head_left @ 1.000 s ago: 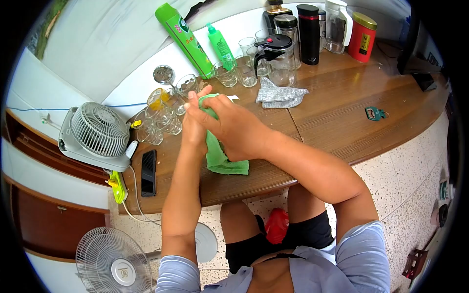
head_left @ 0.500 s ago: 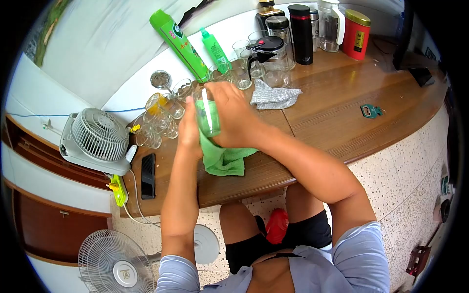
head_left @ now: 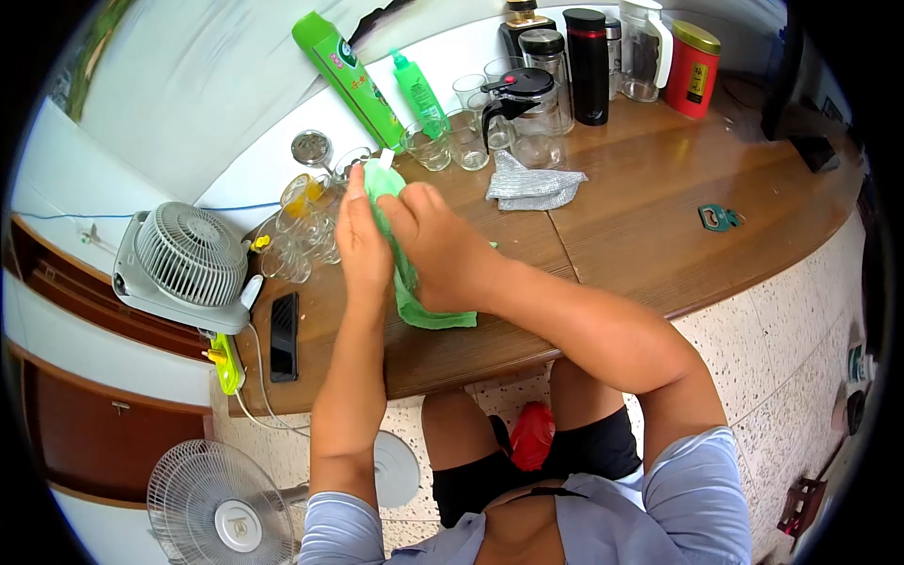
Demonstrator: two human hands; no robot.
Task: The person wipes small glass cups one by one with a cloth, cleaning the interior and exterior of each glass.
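Observation:
Both hands are raised over the front left of the table with a green cloth (head_left: 431, 314) between them. My left hand (head_left: 363, 240) presses against the cloth from the left, its fingers pointing up. On the other side, my right hand (head_left: 441, 247) is closed around the bunched cloth, its knuckles toward the top. A white tag sticks out at the cloth's upper end, and its lower part hangs just above the tabletop. Any drinking glass inside the cloth is hidden from me. Just beyond the hands stand clear glasses (head_left: 427, 146).
On the wooden table (head_left: 631, 240) are upturned glasses (head_left: 287, 254), a phone (head_left: 283, 337), a silvery cloth (head_left: 535, 182), a glass teapot (head_left: 537, 118), a black flask (head_left: 588, 71), a red tin (head_left: 692, 75) and a bottle opener (head_left: 719, 217). A fan (head_left: 193, 254) stands left.
The clear glass that showed between my hands is out of sight now, with the cloth raised in its place. My right hand has turned and closed more tightly.

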